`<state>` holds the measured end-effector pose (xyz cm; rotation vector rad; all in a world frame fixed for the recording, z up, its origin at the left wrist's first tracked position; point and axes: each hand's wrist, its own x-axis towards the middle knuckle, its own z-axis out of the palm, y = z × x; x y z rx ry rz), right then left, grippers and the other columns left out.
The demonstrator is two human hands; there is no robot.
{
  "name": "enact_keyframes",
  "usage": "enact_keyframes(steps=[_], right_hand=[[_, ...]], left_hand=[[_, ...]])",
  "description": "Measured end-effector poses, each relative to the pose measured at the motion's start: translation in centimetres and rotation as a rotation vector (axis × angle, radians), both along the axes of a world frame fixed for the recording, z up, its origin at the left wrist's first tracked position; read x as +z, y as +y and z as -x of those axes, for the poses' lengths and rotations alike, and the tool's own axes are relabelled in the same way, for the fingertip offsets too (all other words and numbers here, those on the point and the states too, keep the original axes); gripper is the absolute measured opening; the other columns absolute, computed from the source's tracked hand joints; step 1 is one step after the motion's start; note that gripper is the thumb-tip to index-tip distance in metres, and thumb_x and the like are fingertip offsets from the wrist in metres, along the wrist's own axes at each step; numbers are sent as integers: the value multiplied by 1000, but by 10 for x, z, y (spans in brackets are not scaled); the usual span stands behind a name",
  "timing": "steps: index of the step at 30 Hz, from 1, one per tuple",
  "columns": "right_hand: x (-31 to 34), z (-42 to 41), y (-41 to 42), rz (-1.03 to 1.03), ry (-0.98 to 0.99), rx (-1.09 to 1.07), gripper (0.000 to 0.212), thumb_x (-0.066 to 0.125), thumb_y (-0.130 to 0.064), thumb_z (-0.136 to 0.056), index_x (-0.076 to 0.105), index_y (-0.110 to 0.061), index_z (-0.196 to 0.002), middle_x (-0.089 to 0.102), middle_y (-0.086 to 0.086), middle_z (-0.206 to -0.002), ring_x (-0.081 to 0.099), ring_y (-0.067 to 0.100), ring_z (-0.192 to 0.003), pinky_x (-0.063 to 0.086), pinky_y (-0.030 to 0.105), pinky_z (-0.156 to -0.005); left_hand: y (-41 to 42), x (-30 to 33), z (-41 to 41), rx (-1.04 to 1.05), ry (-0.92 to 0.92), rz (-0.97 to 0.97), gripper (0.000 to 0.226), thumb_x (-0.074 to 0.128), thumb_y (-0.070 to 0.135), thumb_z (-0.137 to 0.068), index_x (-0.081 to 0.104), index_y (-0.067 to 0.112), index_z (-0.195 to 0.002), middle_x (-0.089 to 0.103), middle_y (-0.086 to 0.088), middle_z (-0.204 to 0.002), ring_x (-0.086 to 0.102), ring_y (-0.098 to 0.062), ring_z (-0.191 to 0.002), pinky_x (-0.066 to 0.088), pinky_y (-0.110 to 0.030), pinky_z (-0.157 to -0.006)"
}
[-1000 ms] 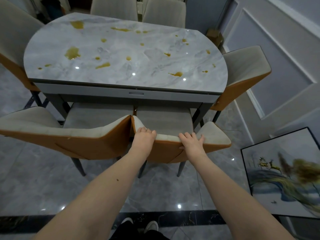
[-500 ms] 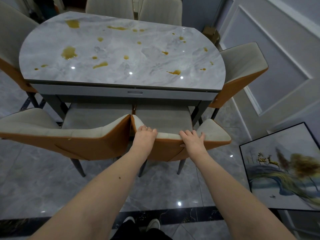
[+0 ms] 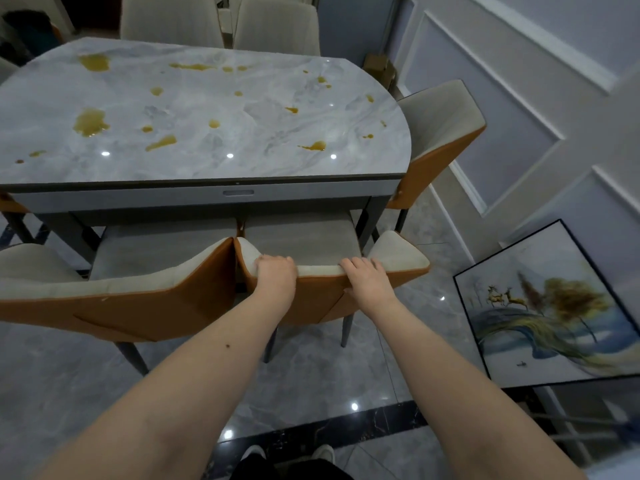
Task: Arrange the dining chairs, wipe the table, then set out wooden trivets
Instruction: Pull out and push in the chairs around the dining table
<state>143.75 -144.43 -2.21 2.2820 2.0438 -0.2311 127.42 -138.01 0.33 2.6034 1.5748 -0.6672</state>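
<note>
A grey marble dining table (image 3: 242, 140) carries several yellow-brown spills (image 3: 90, 122). Directly before me stands a dining chair (image 3: 398, 254) with a cream front and orange back, its seat partly under the table's near edge. My left hand (image 3: 277, 273) grips the top of its backrest near the left end. My right hand (image 3: 367, 280) grips the same backrest further right. A matching chair (image 3: 121, 292) stands beside it on the left, the two backrests almost touching. No trivets or cloth are in view.
Another matching chair (image 3: 440, 133) sits at the table's right end, close to the panelled wall (image 3: 519, 98). Two cream chairs (image 3: 221, 26) stand at the far side. A framed painting (image 3: 554, 306) leans on the floor at right. My shoes (image 3: 287, 453) stand on glossy grey tiles.
The chair and table fill more of the view than a second ago, and the view has turned a little rightward. Both hands keep the same grip on the backrest.
</note>
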Motion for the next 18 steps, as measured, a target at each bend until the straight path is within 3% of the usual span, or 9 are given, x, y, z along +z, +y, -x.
enact_keyframes(steps=[5, 10, 15, 18], right_hand=[[12, -50, -15, -26, -3, -51, 50, 64, -19, -86, 44, -18, -132, 49, 3, -133, 43, 22, -127, 28, 36, -109], [19, -131, -33, -34, -14, -101, 50, 62, -23, -89, 42, -18, -135, 49, 3, -135, 43, 22, -127, 29, 35, -107], [25, -229, -50, -9, -10, -102, 53, 63, -24, -89, 40, -16, -137, 47, 5, -136, 42, 24, -128, 32, 35, -104], [31, -289, -60, 13, -2, -121, 51, 62, -23, -90, 41, -16, -136, 47, 5, -136, 42, 24, -128, 32, 35, -102]], left_hand=[[-9, 10, -55, -67, -19, 74, 52, 60, 10, -87, 40, 7, -134, 53, -10, -131, 52, -30, -120, 43, -42, -99], [-23, 24, -153, -243, -12, 96, 41, 56, 17, -91, 46, 12, -131, 54, -7, -130, 53, -27, -119, 42, -37, -97], [-36, 33, -262, -276, 46, 142, 48, 54, 24, -93, 39, 12, -138, 46, -7, -137, 44, -27, -127, 38, -34, -99], [-40, 36, -316, -253, -16, 155, 42, 53, 26, -94, 46, 12, -133, 48, -8, -135, 45, -27, -125, 37, -36, -100]])
